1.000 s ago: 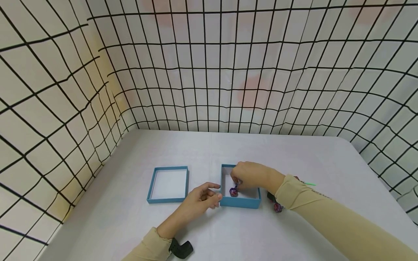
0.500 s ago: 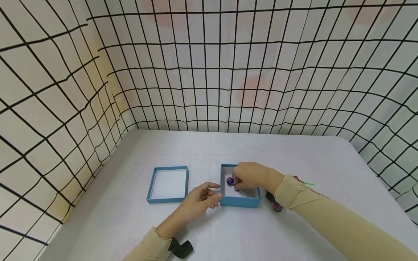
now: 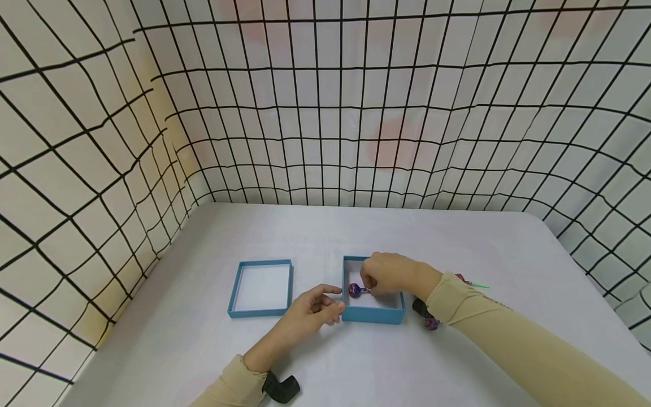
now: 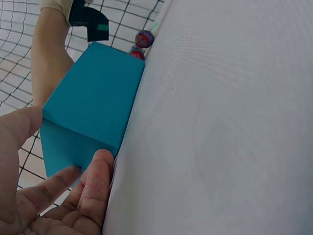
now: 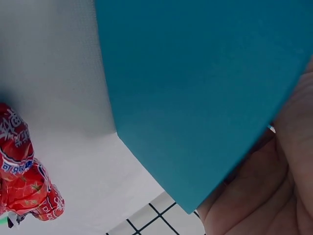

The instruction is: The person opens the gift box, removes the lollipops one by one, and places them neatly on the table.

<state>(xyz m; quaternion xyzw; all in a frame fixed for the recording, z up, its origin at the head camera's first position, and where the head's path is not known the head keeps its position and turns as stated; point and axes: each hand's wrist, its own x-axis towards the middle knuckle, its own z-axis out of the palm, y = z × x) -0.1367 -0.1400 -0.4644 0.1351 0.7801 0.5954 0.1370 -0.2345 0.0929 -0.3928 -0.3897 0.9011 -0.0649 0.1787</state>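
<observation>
An open blue box (image 3: 373,315) with a pale inside stands on the table. Inside it my right hand (image 3: 389,274) pinches a lollipop (image 3: 354,290) by its stick end, and the purple wrapped head points at the left wall. In the right wrist view the box wall (image 5: 195,88) hides the fingertips. My left hand (image 3: 312,308) touches the box's left side with loosely extended fingers. The left wrist view shows its thumb and fingers about the corner of the blue box (image 4: 93,93).
A shallow blue-rimmed lid (image 3: 263,287) lies left of the box. Several more lollipops (image 5: 24,181) in red wrappers lie right of the box, partly behind the right forearm. Black wire mesh (image 3: 325,107) rises behind the white table (image 3: 356,362).
The lollipop in my right hand has turned inside the box, its head moving from the front toward the left wall. My left hand and the box have stayed in place.
</observation>
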